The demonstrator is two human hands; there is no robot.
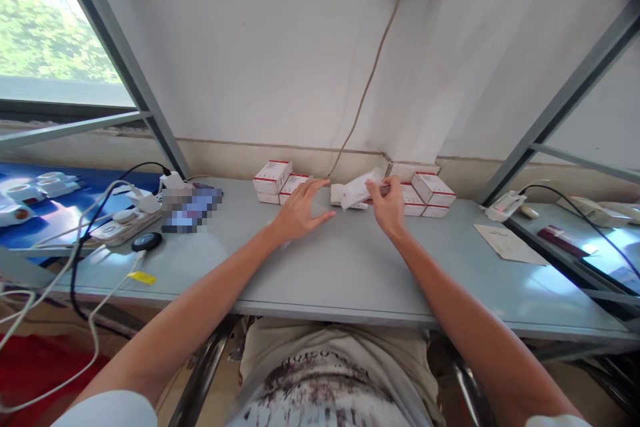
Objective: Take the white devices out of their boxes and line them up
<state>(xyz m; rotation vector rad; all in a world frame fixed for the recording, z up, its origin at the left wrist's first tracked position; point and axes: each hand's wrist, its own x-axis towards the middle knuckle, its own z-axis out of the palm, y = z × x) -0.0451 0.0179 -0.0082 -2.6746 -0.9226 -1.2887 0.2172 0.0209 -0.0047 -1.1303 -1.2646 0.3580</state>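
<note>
My right hand (389, 205) pinches one end of a white packet (356, 191) that looks like a plastic sleeve; what is inside cannot be made out. The packet slants down to the left, just above the desk near the wall. My left hand (303, 210) is to its left, thumb and fingers apart, holding nothing. Beyond the left hand are small white boxes with red edges (273, 175). Similar white-and-red boxes (434, 189) are stacked to the right of my right hand. A small pale box (336, 195) lies partly hidden behind the packet.
On the left are a power strip (125, 221), a round black device (147, 241) on a white cable and a blurred phone-like object (193, 210). A paper sheet (509, 244) and a white adapter (505, 205) lie at the right. A cable (370, 77) hangs down the wall.
</note>
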